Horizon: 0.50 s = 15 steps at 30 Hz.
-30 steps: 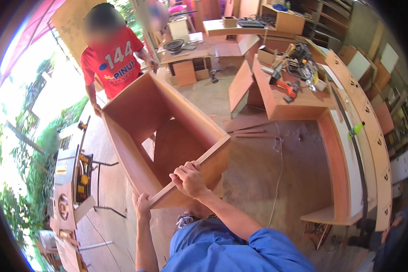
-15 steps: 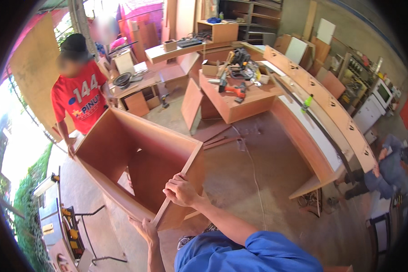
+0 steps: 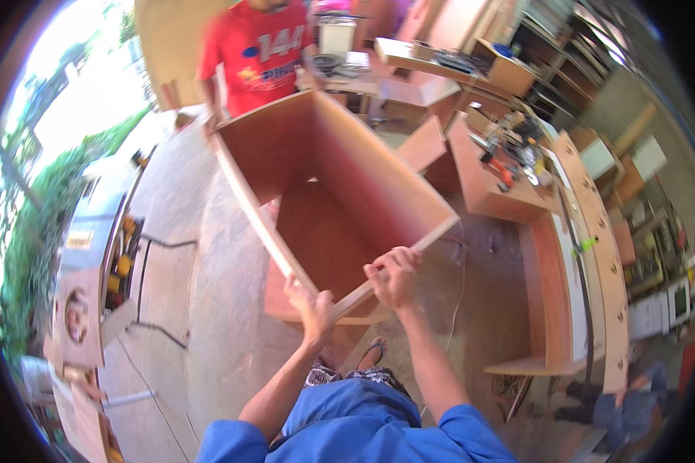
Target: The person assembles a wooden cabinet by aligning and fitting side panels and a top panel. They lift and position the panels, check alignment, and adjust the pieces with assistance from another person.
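A large open-topped wooden cabinet box [image 3: 270, 147], reddish-brown with pale rim edges, is held before me. At its near left corner, my left hand [image 3: 314, 310] is closed on the rim, with the thumb side near the corner. My right hand [image 3: 396, 276] grips the near rim a little to the right, its fingers curled over the edge. A co-worker in a red shirt [image 3: 266, 58] stands at the far end with one hand [image 3: 213, 126] at the far left corner. Another reddish wooden piece [image 3: 282, 297] shows partly beneath the box.
On the left stands a folding-legged worktable [image 3: 123, 255] with yellow and black tools. Right of the box, a wooden cabinet piece [image 3: 490, 189] carries power tools. A long curved wooden counter [image 3: 594, 255] runs down the right, where another person [image 3: 629, 409] crouches. A cord [image 3: 459, 301] crosses the floor.
My view has turned left, so the box now lies nearer the picture's middle. Both my hands remain on its near rim; the co-worker still holds the far end.
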Each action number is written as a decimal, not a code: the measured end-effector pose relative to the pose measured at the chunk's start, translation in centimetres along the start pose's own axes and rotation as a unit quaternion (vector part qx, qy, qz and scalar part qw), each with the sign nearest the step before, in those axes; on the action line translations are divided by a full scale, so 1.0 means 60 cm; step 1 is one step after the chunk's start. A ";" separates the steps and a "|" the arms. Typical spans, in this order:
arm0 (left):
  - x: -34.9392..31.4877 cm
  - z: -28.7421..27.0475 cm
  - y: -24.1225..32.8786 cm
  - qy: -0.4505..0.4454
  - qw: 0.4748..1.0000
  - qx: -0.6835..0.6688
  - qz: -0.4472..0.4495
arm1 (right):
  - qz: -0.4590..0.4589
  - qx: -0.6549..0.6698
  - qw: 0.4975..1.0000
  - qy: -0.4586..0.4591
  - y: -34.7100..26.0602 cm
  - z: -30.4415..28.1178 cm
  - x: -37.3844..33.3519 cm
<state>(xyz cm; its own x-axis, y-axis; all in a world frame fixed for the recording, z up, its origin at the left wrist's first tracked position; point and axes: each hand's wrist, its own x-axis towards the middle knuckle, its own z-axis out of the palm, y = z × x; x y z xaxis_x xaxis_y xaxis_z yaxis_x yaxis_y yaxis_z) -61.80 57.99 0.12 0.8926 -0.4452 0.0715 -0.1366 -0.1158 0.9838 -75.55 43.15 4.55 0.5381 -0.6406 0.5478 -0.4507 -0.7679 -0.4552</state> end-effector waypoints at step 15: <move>-0.007 -0.027 0.018 -0.032 0.999 0.016 -0.008 | 0.028 -0.022 0.999 0.017 -0.039 0.034 -0.037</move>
<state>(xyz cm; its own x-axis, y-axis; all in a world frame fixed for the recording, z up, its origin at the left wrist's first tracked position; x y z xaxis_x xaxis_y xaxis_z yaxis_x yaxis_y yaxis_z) -61.61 59.46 1.40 0.8659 -0.4982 0.0447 -0.1372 -0.1506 0.9790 -74.20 46.36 2.96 0.4869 -0.6814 0.5465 -0.5104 -0.7297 -0.4550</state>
